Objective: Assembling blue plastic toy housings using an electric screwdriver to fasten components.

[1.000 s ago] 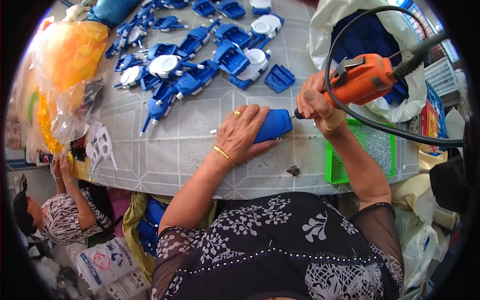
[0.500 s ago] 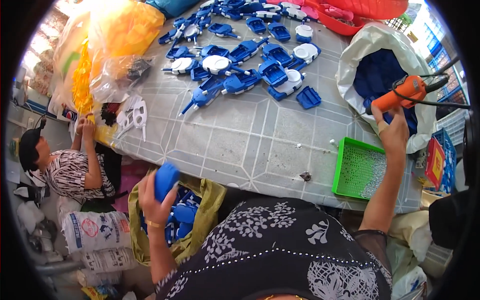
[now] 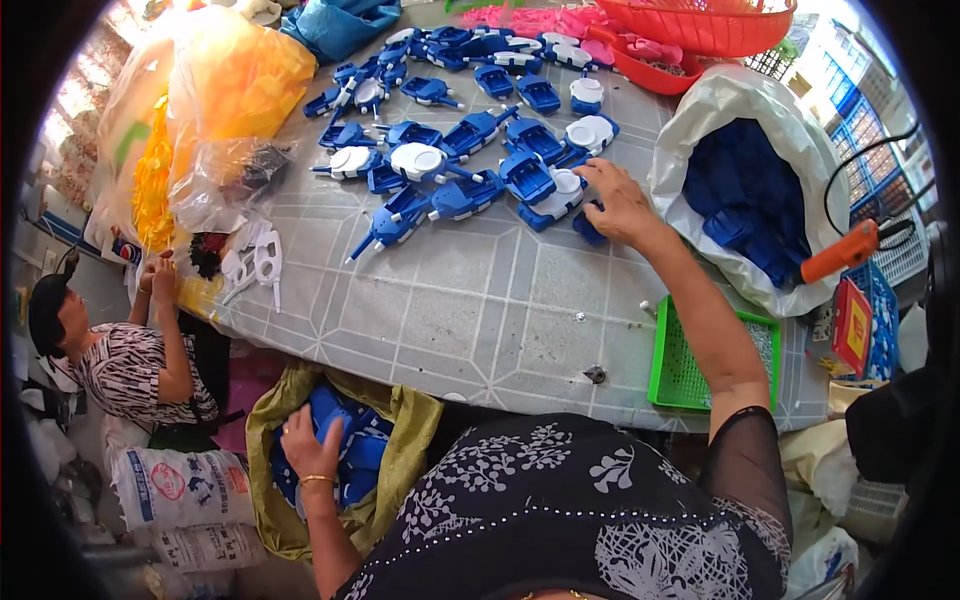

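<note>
My left hand [image 3: 309,446] is over the olive woven sack [image 3: 412,420], its fingers apart and nothing gripped. Blue plastic parts [image 3: 366,450] lie in that sack, one of them just beyond my fingertips. On the table my right hand [image 3: 622,208] reaches over a small blue plastic piece [image 3: 588,231], fingers spread; whether they touch it is hard to see. Beside it lie blue-and-white plastic toy bodies [image 3: 525,178], several showing hollow insides. To the right, an orange electric screwdriver [image 3: 838,254] hangs from its cable at the white sack's edge.
The white sack [image 3: 668,180] at the right holds dark blue parts. A green basket [image 3: 655,375] with small metal bits stands under my right forearm. Red baskets [image 3: 700,30] are at the back. Yellow parts in a clear bag [image 3: 230,70] and a seated co-worker [image 3: 140,360] are at the left.
My right hand has let go of the screwdriver and moved left to the blue pieces. My left hand has lowered and released the blue part into the olive sack. The view has shifted slightly.
</note>
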Action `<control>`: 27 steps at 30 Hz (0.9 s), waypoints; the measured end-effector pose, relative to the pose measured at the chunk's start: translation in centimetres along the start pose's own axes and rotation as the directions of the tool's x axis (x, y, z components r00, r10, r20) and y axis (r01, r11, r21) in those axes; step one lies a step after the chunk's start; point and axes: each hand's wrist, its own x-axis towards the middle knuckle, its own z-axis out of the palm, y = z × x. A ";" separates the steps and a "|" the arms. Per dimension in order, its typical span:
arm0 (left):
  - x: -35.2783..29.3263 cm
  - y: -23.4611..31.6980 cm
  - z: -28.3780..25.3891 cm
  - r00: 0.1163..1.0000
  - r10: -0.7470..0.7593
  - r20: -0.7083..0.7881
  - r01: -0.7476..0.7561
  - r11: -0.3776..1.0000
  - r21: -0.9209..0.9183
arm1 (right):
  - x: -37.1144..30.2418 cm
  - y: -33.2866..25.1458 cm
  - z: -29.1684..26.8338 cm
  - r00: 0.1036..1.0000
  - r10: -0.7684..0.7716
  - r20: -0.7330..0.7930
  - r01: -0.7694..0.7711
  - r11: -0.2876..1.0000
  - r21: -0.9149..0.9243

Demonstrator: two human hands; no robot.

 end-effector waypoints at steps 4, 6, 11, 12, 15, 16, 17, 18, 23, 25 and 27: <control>6.4 8.1 -2.9 0.990 0.056 -0.130 -0.112 0.869 -0.482 | 1.7 -1.0 1.9 0.991 -0.130 0.021 0.127 0.987 0.098; 8.9 12.2 -2.7 0.987 0.129 -0.100 -0.163 0.765 -0.623 | 1.3 -2.5 1.8 0.983 -0.109 0.145 0.096 0.991 0.093; 15.1 23.6 -1.2 0.872 0.459 -0.172 -0.412 0.497 -0.763 | 0.2 -3.3 1.2 0.963 -0.257 -0.080 0.258 0.966 0.004; 16.5 25.5 -0.4 0.823 0.512 -0.248 -0.517 0.493 -0.700 | 0.5 -2.2 2.0 0.975 -0.222 -0.016 0.222 0.974 0.050; 20.3 29.9 1.7 0.728 0.620 -0.292 -0.658 0.512 -0.553 | 1.2 -0.9 2.2 0.965 -0.246 0.095 0.233 0.965 0.122; 21.1 30.9 2.4 0.712 0.650 -0.266 -0.674 0.528 -0.517 | 0.8 -1.1 1.9 0.967 -0.240 0.086 0.230 0.968 0.104; 21.7 32.1 2.5 0.697 0.664 -0.270 -0.699 0.545 -0.464 | 0.5 -1.1 1.2 0.971 -0.228 0.078 0.221 0.972 0.084; 21.9 32.9 2.6 0.687 0.674 -0.270 -0.716 0.567 -0.408 | 0.8 -1.9 -0.1 0.970 -0.229 0.085 0.222 0.971 0.086; 22.9 35.1 2.6 0.652 0.664 -0.366 -0.756 0.529 -0.386 | 1.5 -5.2 -6.6 0.912 -0.087 0.402 -0.124 0.874 0.469; 23.1 34.5 2.6 0.679 0.614 -0.404 -0.728 0.488 -0.482 | 1.7 -5.3 -7.3 0.926 -0.105 0.363 -0.150 0.779 0.608; 22.3 33.5 3.2 0.851 0.426 -0.306 -0.491 0.444 -0.749 | 1.7 -6.2 -9.5 0.947 -0.027 0.319 -0.253 0.547 0.798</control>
